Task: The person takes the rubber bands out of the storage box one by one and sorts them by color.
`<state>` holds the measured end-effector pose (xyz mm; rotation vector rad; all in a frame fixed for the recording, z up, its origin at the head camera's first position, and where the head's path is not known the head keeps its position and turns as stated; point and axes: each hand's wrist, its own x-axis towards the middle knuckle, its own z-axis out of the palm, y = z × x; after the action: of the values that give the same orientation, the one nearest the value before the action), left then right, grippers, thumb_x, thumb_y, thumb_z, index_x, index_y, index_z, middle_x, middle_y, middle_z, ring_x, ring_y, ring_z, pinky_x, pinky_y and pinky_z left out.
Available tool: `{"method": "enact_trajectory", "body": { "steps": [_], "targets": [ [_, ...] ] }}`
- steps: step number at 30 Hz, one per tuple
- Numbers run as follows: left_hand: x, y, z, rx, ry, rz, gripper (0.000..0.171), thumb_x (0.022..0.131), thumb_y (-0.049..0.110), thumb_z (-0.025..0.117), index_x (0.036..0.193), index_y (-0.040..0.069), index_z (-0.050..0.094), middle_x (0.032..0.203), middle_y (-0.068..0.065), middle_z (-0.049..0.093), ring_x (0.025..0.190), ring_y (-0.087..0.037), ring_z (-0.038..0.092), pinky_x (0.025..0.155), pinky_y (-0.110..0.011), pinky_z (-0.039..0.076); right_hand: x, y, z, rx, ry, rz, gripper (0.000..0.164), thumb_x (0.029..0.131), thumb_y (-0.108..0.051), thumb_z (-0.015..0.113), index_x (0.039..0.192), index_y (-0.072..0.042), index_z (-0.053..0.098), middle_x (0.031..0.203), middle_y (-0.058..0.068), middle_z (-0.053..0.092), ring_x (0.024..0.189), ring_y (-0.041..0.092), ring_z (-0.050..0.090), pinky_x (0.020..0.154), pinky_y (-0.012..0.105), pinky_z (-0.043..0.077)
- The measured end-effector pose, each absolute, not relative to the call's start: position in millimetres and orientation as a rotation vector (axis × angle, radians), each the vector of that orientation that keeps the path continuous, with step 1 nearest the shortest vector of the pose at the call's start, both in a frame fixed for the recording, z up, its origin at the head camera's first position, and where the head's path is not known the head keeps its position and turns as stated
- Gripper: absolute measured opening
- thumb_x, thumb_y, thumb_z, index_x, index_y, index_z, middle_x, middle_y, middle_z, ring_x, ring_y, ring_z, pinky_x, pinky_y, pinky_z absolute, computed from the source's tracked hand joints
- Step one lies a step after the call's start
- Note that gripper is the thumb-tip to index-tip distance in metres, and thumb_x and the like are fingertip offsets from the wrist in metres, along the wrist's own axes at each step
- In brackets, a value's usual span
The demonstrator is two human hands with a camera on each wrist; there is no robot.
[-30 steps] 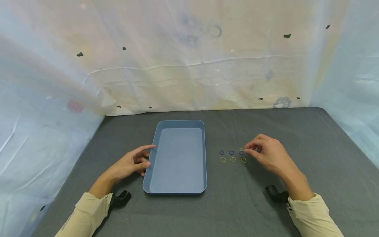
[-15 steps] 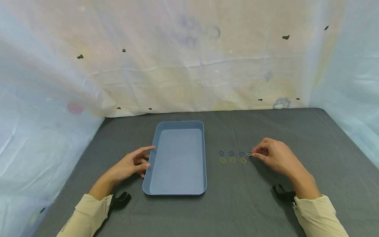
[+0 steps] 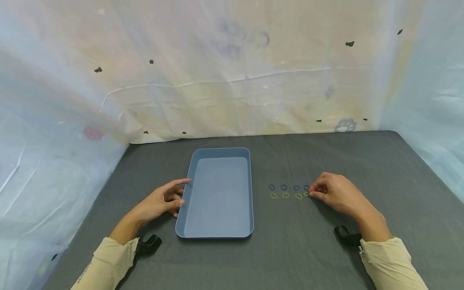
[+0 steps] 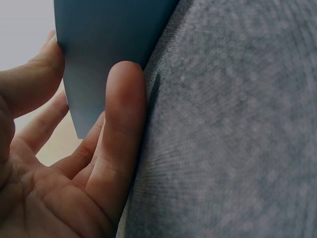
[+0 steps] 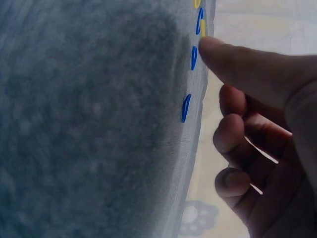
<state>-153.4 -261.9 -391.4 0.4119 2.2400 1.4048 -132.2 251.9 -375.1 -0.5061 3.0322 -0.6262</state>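
Note:
My right hand [image 3: 335, 193] pinches a yellow rubber band [image 3: 306, 194] between thumb and index finger, low over the cloth. Just behind it lies a blue rubber band [image 3: 306, 187], the rightmost of the back row. In the right wrist view the yellow band [image 5: 203, 28] shows at the thumb tip, beside several blue bands [image 5: 193, 58]; the other fingers are curled loosely. My left hand [image 3: 159, 201] rests against the left side of a blue-grey tray [image 3: 183, 209], its thumb and index fingertips at the rim. In the left wrist view, a finger [image 4: 126, 94] lies along the outer wall.
Left of my right hand, blue bands [image 3: 284, 187] form a back row and yellow bands [image 3: 285, 195] a front row. Dark grey cloth [image 3: 290, 249] covers the table. Pale patterned sheets [image 3: 232, 100] hang behind and at both sides.
My right hand has moved right, then slightly nearer to me, with the yellow band. A blue band now lies at the right end of the back row. The left hand has stayed at the tray.

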Motion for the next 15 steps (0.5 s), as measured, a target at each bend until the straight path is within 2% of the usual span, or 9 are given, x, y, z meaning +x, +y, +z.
{"method": "enact_trajectory", "body": {
  "steps": [15],
  "targets": [
    [-152.8,-262.6,-391.7,0.432,2.242,1.402,0.064,0.099,0.019,0.064,0.155,0.02,0.033,0.146,-0.031,0.038,0.094,-0.019,0.063,0.073,-0.041,0.06,-133.1,254.8,-379.4,-0.56,3.024,-0.595,0.004,0.086,-0.023,0.078,0.082,-0.023,0.077,0.083,-0.01,0.062,0.07,0.003,0.051,0.064,0.028,0.042]
  ]
}}
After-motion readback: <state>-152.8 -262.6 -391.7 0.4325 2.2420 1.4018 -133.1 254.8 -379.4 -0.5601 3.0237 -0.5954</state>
